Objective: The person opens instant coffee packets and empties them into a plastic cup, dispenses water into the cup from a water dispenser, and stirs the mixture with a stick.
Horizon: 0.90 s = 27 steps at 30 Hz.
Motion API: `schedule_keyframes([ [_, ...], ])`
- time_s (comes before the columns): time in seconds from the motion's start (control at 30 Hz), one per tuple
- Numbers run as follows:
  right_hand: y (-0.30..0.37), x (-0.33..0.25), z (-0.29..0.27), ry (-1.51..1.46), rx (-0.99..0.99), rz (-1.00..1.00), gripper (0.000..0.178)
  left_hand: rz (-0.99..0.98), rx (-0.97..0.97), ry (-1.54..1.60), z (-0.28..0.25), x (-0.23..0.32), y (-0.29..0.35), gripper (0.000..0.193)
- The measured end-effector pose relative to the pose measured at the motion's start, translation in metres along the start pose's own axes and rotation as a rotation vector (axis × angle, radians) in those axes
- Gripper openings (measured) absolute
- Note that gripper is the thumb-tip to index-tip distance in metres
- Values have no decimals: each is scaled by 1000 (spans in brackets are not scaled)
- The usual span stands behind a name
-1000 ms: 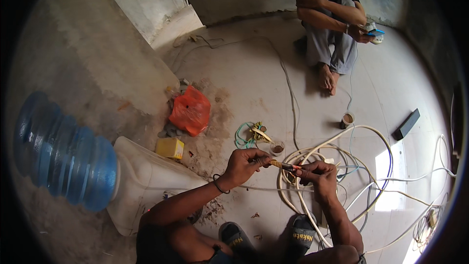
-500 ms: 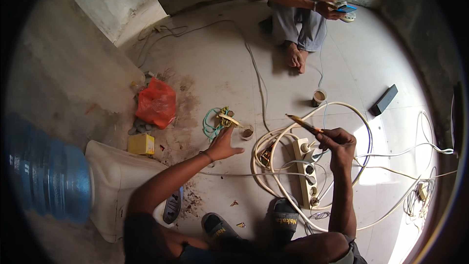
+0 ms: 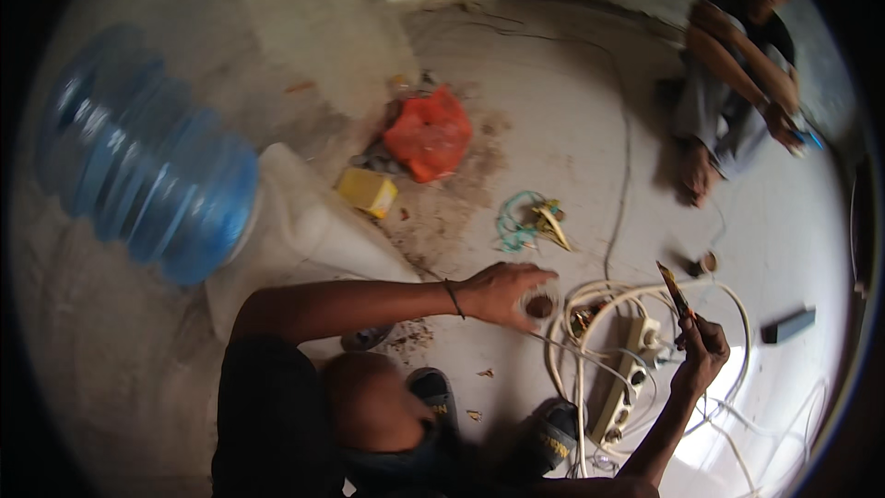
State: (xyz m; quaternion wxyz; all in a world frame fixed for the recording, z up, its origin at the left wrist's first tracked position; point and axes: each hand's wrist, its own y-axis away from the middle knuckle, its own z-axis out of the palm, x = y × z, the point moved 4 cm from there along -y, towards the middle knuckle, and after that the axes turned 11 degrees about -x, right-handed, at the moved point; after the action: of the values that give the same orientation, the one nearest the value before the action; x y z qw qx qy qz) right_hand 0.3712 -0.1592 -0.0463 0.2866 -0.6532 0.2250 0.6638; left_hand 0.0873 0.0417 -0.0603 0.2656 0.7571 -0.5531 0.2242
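My left hand [image 3: 498,295] reaches over the floor with thumb and fingers apart, on either side of a small clear cup [image 3: 539,307] with brown contents. Whether the fingers touch the cup I cannot tell. In my closed right hand [image 3: 703,355] is a narrow, pointed, brown-and-yellow tool [image 3: 674,288], tip upward; its exact kind is unclear. Below that hand lies a white power strip [image 3: 619,387] with plugs in it, ringed by a coiled cream cable [image 3: 562,350]. Beyond the left hand lies a bundle of green string and yellowish strips [image 3: 544,219].
A person [image 3: 737,83] sits at the far right holding a blue phone. Near them stand another cup [image 3: 705,264] and a dark block [image 3: 789,325]. Leftward are a red plastic bag [image 3: 429,134], a yellow box [image 3: 367,192] and a large blue water bottle [image 3: 157,166].
The view has swung left, so the scene sits farther right. My left hand has moved from beside the string bundle to the cup. My right hand still holds the pointed tool.
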Motion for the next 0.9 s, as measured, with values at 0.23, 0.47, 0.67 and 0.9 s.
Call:
schedule_keyframes([
  [0.23,-3,9,81,-23,-298,62,15,-343,354,410,18,10,168,85],
  [0.47,16,12,131,28,-544,143,12,-901,1125,498,129,34,285,84],
  [0.67,26,19,143,-74,-586,184,12,-1007,1611,497,157,-13,313,84],
  [0.9,24,20,133,-4,-588,208,12,-1127,1768,112,125,-34,313,72],
])
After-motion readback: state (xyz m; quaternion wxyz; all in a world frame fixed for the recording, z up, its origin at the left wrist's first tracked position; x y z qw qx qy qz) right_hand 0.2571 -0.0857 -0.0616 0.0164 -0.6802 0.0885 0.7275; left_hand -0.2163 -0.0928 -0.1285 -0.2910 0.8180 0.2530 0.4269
